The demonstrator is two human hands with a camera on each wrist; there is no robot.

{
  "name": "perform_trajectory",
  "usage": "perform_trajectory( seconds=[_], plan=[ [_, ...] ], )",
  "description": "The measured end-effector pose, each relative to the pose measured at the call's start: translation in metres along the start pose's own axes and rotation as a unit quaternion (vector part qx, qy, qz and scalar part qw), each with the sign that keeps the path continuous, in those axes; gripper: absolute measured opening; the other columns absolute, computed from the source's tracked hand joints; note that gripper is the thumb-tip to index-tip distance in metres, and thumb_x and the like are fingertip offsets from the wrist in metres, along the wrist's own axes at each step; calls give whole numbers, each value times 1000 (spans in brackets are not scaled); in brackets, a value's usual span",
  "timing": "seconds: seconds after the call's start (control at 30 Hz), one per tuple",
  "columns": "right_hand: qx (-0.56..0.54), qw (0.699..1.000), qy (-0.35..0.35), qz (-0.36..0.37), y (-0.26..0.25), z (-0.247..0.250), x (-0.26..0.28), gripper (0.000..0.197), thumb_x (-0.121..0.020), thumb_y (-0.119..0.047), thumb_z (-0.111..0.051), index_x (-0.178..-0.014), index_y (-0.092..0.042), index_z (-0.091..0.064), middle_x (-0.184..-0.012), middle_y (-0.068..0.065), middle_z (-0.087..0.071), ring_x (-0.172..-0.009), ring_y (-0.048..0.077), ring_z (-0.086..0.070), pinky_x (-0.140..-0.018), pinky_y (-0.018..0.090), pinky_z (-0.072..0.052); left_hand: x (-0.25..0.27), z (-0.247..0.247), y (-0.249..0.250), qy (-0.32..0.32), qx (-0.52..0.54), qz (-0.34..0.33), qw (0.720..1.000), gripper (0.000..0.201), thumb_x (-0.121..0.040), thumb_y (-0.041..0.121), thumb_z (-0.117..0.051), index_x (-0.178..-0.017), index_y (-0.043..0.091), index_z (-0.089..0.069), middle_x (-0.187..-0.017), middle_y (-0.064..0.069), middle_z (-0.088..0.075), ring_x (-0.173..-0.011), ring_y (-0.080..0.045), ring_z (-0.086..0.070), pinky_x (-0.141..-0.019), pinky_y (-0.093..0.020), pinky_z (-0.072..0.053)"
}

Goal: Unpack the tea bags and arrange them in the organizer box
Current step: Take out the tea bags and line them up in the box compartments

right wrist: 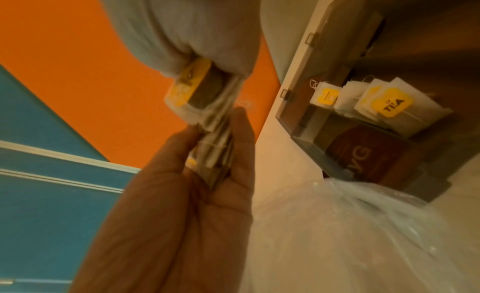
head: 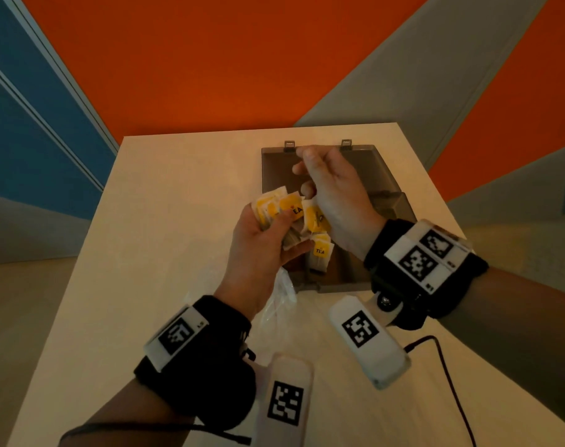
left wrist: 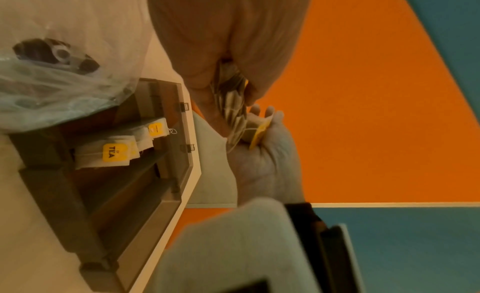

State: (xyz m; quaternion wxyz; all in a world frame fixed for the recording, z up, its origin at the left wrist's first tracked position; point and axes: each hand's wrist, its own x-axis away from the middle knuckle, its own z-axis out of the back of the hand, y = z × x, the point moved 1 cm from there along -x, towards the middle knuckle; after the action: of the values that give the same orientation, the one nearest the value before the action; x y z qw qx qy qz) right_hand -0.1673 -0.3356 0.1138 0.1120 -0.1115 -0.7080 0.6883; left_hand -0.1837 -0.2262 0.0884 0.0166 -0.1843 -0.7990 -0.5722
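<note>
- Head view: the left hand [head: 261,240] is held above the table [head: 165,221], palm up, its fingers curled round a bunch of tea bags [head: 284,211] with yellow tags. The right hand [head: 332,195] is just beside it, over the open organizer box [head: 381,175]; its lower fingers pinch one tea bag [head: 316,217] at the edge of the bunch, while the forefinger and thumb stick up. A few tea bags in the box [head: 319,256] lie in a near compartment, below the hands. A crumpled clear plastic bag [head: 281,298] lies on the table against the box's near left corner, under the left wrist. A black cable [head: 449,382] runs across the table at the right.
- Left wrist view: the left hand [left wrist: 207,51] grips the bunch [left wrist: 231,104] edge-on. The right hand [left wrist: 265,160] faces it, fingers closed on a bag with a yellow tag [left wrist: 259,133]. In the box [left wrist: 187,121], tea bags [left wrist: 114,153] marked TEA lie in one compartment; the plastic bag [left wrist: 52,88] overlaps the box's corner.
- Right wrist view: the right hand [right wrist: 187,30] holds the yellow-tagged bag [right wrist: 189,82] at the top of the bunch [right wrist: 215,149], which lies in the left hand [right wrist: 182,205]. The box [right wrist: 293,112] holds the tagged bags [right wrist: 384,106] in one compartment, with a brown printed card [right wrist: 363,151] in the next. The plastic bag [right wrist: 350,236] lies just beside it.
</note>
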Motion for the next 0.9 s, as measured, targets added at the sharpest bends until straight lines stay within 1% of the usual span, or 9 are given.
perform_trajectory(
  seconds=[0.07,0.13,0.2,0.27,0.47,0.57,0.63,0.77,0.9],
  plan=[
    [39,999,7,4,3,-5,-2,26,-98,-19,-37,-112,0,-49,-76,-3,-46,-56,7,-41,-55,22,-38,2,-1,1,-6,15,7,1000,30,-92,15,-47,-121,6,-48,-105,-9,-65,-85,-16,-67,-67,-30,-59],
    [74,997,9,9,6,-8,-3,23,-98,-18,-37,-112,-6,-50,-81,-5,-47,-63,6,-44,-63,24,-42,5,-1,0,-16,23,16,999,34,-90,21,-50,-120,7,-48,-102,-6,-66,-84,-14,-68,-70,-31,-59],
    [99,995,9,14,9,-10,-5,22,-97,-17,-38,-114,-9,-49,-87,-8,-47,-72,4,-44,-76,29,-43,8,-2,-1,-23,25,15,999,48,-79,29,-59,-120,7,-47,-105,-9,-65,-90,-17,-67,-75,-35,-58],
    [105,994,9,15,10,-11,-6,22,-97,-16,-38,-115,-9,-49,-87,-9,-47,-75,3,-44,-81,31,-42,10,-2,-4,-24,16,7,1000,63,-68,30,-65,-121,3,-46,-113,-16,-63,-96,-23,-65,-78,-37,-57],
    [87,996,-33,4,9,-7,-2,20,-97,-20,-41,-106,-8,-54,-83,-5,-49,-72,3,-46,-74,25,-42,0,10,-4,10,36,-4,999,33,-86,4,-54,-118,1,-50,-103,-12,-66,-89,-21,-68,-73,-33,-58],
    [99,987,-128,-25,3,4,1,12,-90,-21,-54,-94,-11,-59,-79,-6,-54,-69,2,-51,-60,14,-43,-4,18,0,17,9,-28,999,32,-86,4,-54,-118,2,-50,-101,-11,-66,-87,-21,-68,-72,-33,-59],
    [158,967,-197,-41,0,12,3,11,-84,-15,-63,-94,-11,-62,-82,-6,-57,-72,2,-53,-57,9,-45,-5,24,1,25,-15,-49,998,31,-85,5,-56,-115,2,-50,-101,-12,-65,-86,-21,-68,-74,-36,-58],
    [191,947,-240,-93,3,21,3,19,-78,-10,-68,-95,-16,-63,-84,-6,-57,-77,5,-55,-68,20,-49,-6,30,-2,15,-37,-58,998,29,-84,4,-56,-113,3,-50,-101,-14,-64,-91,-27,-66,-76,-41,-57],
    [189,939,-254,-132,5,23,3,20,-77,-12,-70,-96,-14,-64,-83,-6,-63,-69,2,-58,-58,14,-46,-5,30,-6,4,-39,-55,998,30,-85,5,-56,-114,3,-51,-99,-11,-66,-87,-22,-67,-71,-34,-57]
  ],
)
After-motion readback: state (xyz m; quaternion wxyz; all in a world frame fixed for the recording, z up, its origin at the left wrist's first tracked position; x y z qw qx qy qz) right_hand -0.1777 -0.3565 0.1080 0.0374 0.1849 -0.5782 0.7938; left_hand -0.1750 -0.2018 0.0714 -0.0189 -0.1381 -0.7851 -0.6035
